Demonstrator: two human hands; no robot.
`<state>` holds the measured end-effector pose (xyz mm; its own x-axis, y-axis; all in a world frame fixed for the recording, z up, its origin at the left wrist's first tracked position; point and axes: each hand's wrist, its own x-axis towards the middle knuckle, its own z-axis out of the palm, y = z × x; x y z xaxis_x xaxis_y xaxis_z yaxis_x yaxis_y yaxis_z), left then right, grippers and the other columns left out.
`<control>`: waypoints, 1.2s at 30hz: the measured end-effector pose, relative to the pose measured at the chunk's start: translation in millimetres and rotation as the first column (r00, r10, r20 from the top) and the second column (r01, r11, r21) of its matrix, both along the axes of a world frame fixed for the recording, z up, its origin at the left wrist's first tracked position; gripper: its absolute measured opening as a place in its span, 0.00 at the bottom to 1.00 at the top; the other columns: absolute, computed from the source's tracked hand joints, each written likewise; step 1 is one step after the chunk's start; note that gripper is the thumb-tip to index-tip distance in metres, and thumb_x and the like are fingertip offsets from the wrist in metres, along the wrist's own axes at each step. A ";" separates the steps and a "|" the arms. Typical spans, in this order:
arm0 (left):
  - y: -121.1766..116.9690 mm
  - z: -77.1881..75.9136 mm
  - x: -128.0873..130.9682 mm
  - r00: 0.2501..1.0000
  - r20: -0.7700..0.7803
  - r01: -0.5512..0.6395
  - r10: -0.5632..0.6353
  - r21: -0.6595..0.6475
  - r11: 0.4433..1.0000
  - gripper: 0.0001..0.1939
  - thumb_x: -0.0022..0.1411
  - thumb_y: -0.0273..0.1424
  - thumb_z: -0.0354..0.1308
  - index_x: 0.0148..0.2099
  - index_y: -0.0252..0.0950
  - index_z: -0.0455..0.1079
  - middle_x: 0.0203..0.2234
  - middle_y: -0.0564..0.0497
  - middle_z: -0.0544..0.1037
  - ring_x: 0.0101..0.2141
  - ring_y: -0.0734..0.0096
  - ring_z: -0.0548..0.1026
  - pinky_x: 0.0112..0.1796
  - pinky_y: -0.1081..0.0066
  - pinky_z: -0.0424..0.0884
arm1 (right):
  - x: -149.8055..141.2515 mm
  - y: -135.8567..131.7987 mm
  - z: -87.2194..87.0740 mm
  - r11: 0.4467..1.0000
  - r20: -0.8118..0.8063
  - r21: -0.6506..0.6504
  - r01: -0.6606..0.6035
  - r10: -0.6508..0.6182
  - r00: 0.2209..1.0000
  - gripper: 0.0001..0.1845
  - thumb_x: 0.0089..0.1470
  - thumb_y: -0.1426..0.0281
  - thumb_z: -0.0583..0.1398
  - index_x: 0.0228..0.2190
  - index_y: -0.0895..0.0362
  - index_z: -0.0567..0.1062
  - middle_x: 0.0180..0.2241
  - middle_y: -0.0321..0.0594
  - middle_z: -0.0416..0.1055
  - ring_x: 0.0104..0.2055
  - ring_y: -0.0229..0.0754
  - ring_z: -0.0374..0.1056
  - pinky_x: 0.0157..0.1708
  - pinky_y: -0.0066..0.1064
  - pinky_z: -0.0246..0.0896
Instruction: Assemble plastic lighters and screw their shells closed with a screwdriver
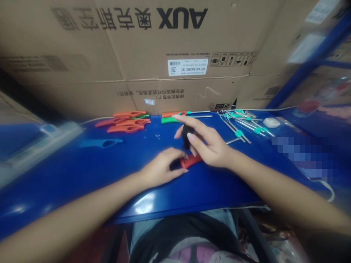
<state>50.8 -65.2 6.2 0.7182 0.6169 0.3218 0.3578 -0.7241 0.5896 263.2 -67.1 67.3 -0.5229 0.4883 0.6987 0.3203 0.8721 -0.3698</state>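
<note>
My left hand (164,166) grips the end of a red plastic handle (192,160) lying on the blue tabletop, thumb and fingers at its two sides. Above it, my right hand (210,146) is closed around a black-handled screwdriver (187,136). The screwdriver stands nearly upright, its thin shaft pointing down at the red handle by my left fingertips. Whether a screw sits under the tip is too small to tell. My right wrist partly covers a metal rod (233,141) behind it.
Several orange-red handles (127,128) lie back left, near a blue handle (101,143). A green handle (169,119) with a rod lies behind my hands. Back right are metal rods with teal parts (239,133) and a white rounded object (271,122). A cardboard wall (137,65) stands behind.
</note>
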 end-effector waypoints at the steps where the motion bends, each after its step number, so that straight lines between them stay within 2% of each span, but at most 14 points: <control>1: 0.2 -0.4 -0.1 1.000 -0.001 0.002 -0.002 0.001 1.000 0.13 0.62 0.34 0.66 0.47 0.37 0.71 0.42 0.48 0.80 0.43 0.62 0.77 0.47 0.62 0.72 | -0.4 0.1 -1.2 1.000 -0.018 0.019 0.016 -0.015 1.000 0.24 0.68 0.69 0.51 0.63 0.52 0.63 0.52 0.43 0.75 0.45 0.40 0.76 0.44 0.34 0.74; 5: 0.7 -1.9 -0.7 1.000 0.006 0.014 -0.014 0.014 1.000 0.12 0.63 0.34 0.65 0.47 0.37 0.71 0.41 0.49 0.80 0.43 0.62 0.76 0.47 0.62 0.71 | -0.1 1.8 -4.3 0.948 -0.020 0.298 0.114 -0.113 0.993 0.18 0.62 0.65 0.62 0.53 0.54 0.73 0.38 0.40 0.79 0.36 0.40 0.75 0.37 0.31 0.73; 7: 0.6 -1.4 -0.7 1.000 0.007 0.021 -0.021 0.006 1.000 0.11 0.63 0.34 0.65 0.46 0.37 0.71 0.40 0.49 0.79 0.42 0.63 0.76 0.47 0.63 0.71 | -1.0 0.8 -2.4 0.955 0.006 0.282 0.088 -0.094 0.996 0.18 0.65 0.67 0.57 0.55 0.56 0.71 0.39 0.42 0.79 0.39 0.41 0.76 0.41 0.32 0.73; 9: 0.5 -0.3 -0.5 1.000 0.007 0.029 -0.028 -0.006 1.000 0.10 0.64 0.35 0.65 0.45 0.37 0.71 0.40 0.49 0.79 0.42 0.63 0.76 0.47 0.63 0.71 | -2.6 -0.8 0.4 0.990 0.005 0.139 0.038 -0.039 0.999 0.21 0.68 0.71 0.50 0.60 0.57 0.66 0.49 0.46 0.76 0.46 0.41 0.75 0.46 0.34 0.72; 11: 0.4 0.6 -0.3 0.999 0.011 0.030 -0.030 -0.012 0.999 0.10 0.64 0.34 0.65 0.45 0.37 0.71 0.40 0.50 0.79 0.42 0.64 0.76 0.47 0.64 0.71 | -3.0 -1.1 1.8 0.998 -0.022 0.063 0.014 -0.012 1.000 0.21 0.68 0.72 0.50 0.60 0.56 0.65 0.53 0.46 0.74 0.46 0.39 0.75 0.45 0.32 0.72; 15: 0.6 0.9 -0.2 0.999 0.016 0.033 -0.033 -0.026 0.999 0.11 0.63 0.33 0.66 0.46 0.37 0.71 0.40 0.51 0.79 0.43 0.64 0.76 0.49 0.63 0.70 | 3.7 4.1 -1.1 0.954 -0.018 0.273 0.125 -0.125 0.992 0.18 0.63 0.63 0.62 0.52 0.56 0.73 0.43 0.43 0.79 0.38 0.40 0.76 0.39 0.30 0.72; 18: 0.7 0.8 -0.4 0.999 0.023 0.047 -0.046 -0.038 0.998 0.10 0.64 0.33 0.65 0.46 0.38 0.71 0.41 0.50 0.79 0.45 0.64 0.76 0.50 0.62 0.70 | 7.0 6.4 -1.9 0.908 0.023 0.388 0.159 -0.181 0.983 0.17 0.67 0.65 0.56 0.55 0.56 0.73 0.42 0.43 0.80 0.39 0.40 0.76 0.39 0.30 0.72; 21: 0.4 1.1 -0.6 0.999 0.019 0.043 -0.043 -0.030 0.999 0.10 0.64 0.34 0.64 0.46 0.38 0.71 0.42 0.49 0.79 0.44 0.64 0.76 0.49 0.63 0.71 | 3.0 3.9 1.1 0.960 0.026 0.269 0.082 -0.093 0.995 0.20 0.69 0.72 0.48 0.57 0.57 0.70 0.48 0.45 0.78 0.48 0.40 0.75 0.46 0.31 0.71; 24: 0.2 1.1 -0.6 1.000 0.011 0.029 -0.029 -0.012 1.000 0.10 0.63 0.33 0.65 0.45 0.37 0.71 0.42 0.49 0.79 0.43 0.64 0.76 0.48 0.63 0.71 | -0.4 0.5 4.2 0.992 -0.059 0.122 0.035 -0.028 0.998 0.17 0.69 0.70 0.51 0.54 0.57 0.73 0.46 0.44 0.78 0.41 0.37 0.76 0.42 0.28 0.72; 27: 0.4 0.8 -0.3 0.999 0.012 0.030 -0.030 -0.010 1.000 0.11 0.63 0.33 0.65 0.46 0.38 0.72 0.40 0.50 0.79 0.43 0.64 0.76 0.48 0.63 0.71 | 3.5 -0.5 5.9 0.948 -0.060 0.278 0.152 -0.141 0.988 0.14 0.64 0.65 0.60 0.49 0.56 0.77 0.39 0.40 0.81 0.30 0.35 0.74 0.35 0.26 0.70; 29: 0.6 0.8 -0.1 0.999 0.015 0.036 -0.035 -0.017 0.999 0.11 0.63 0.33 0.65 0.46 0.38 0.71 0.41 0.49 0.79 0.44 0.63 0.76 0.49 0.62 0.71 | 6.8 -0.5 7.4 0.901 -0.033 0.392 0.183 -0.185 0.982 0.15 0.64 0.66 0.60 0.51 0.55 0.77 0.35 0.39 0.81 0.31 0.37 0.75 0.37 0.27 0.71; 31: 0.7 0.9 -0.1 0.999 0.013 0.040 -0.040 -0.027 0.999 0.10 0.64 0.34 0.65 0.46 0.38 0.71 0.42 0.48 0.80 0.44 0.62 0.76 0.49 0.62 0.71 | 7.2 -0.3 9.0 0.929 -0.010 0.344 0.137 -0.143 0.990 0.18 0.67 0.69 0.54 0.55 0.56 0.74 0.41 0.42 0.81 0.41 0.40 0.77 0.43 0.31 0.72; 33: 0.7 1.0 -0.2 0.999 0.006 0.039 -0.038 -0.033 0.999 0.10 0.64 0.34 0.65 0.45 0.38 0.71 0.43 0.48 0.80 0.45 0.62 0.76 0.49 0.62 0.71 | 5.2 0.3 9.6 0.977 -0.021 0.203 0.067 -0.064 0.998 0.20 0.68 0.71 0.50 0.56 0.57 0.72 0.46 0.46 0.78 0.46 0.41 0.75 0.46 0.35 0.72; 36: 0.5 0.6 -0.3 1.000 0.007 0.027 -0.027 -0.013 1.000 0.10 0.64 0.34 0.65 0.45 0.38 0.71 0.41 0.49 0.79 0.43 0.63 0.76 0.48 0.64 0.71 | 3.5 2.6 7.6 0.985 -0.091 0.160 0.065 -0.051 0.995 0.14 0.65 0.67 0.57 0.49 0.57 0.76 0.39 0.43 0.78 0.36 0.39 0.73 0.40 0.34 0.72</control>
<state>50.5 -64.7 6.8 0.7327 0.6015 0.3185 0.3341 -0.7256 0.6016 266.7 -64.5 75.0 -0.4312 0.3920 0.8127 0.3448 0.9039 -0.2530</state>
